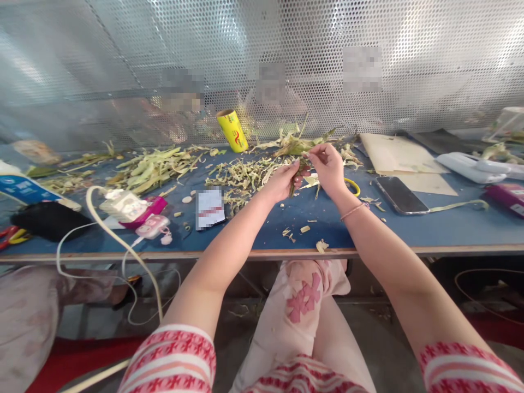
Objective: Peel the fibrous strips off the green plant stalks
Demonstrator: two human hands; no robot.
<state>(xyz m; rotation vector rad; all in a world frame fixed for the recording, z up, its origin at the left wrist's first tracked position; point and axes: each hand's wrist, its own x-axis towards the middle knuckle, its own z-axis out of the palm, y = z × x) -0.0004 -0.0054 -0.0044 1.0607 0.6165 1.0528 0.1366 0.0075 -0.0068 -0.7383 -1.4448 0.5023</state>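
Above the blue tabletop [282,232], my left hand [285,182] is closed around a small bundle of dried greenish plant strips [302,165]. My right hand [328,168] pinches at the top of this bundle, thumb and forefinger together; the exact piece between those fingertips is too small to make out. Just beyond both hands lies a heap of long dry leaves [295,144]. Short curled plant pieces [241,173] are spread to the left of my left hand. A yellow ring [352,187], perhaps a tape roll, shows partly behind my right wrist.
A yellow tube [232,131] stands at the back near the perforated metal panel [311,71]. Pale strips [158,166] are piled left. A phone [402,195] and cardboard sheets [401,154] lie right. Chargers [131,208] with a cable [153,273] hang over the left front edge.
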